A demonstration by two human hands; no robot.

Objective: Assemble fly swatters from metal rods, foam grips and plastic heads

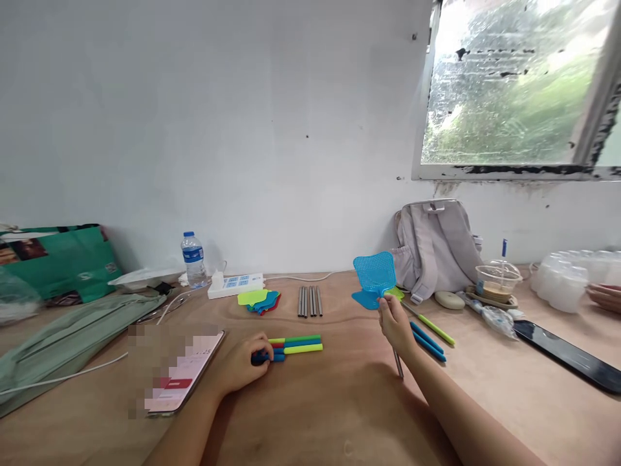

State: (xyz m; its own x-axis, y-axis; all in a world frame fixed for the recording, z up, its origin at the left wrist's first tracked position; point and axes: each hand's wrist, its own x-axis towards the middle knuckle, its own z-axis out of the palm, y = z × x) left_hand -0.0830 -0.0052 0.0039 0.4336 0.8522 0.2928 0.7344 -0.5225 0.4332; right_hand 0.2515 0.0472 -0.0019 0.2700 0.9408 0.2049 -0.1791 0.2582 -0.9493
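My right hand (395, 323) is closed around the neck of a blue fly swatter (374, 272), its mesh head up and its bare metal rod slanting down to the table. Behind it lie another blue swatter head (365, 299), partly covered, blue handles (427, 342) and a yellow-green handle (436, 329). On the left, my left hand (246, 360) has its fingers curled over the end of a blue handle (278, 357). That handle lies among several plastic handles (303, 348) in yellow, green, red and blue. Beyond them are several metal rods (310, 302) and a stack of coloured swatter heads (259, 300).
A phone (187, 375) lies left of my left hand. Along the wall stand a water bottle (193, 260), a power strip (236, 285) and a grey backpack (439, 249). Further right are a drink cup (497, 279), a black slab-like device (567, 356) and white bottles (563, 281).
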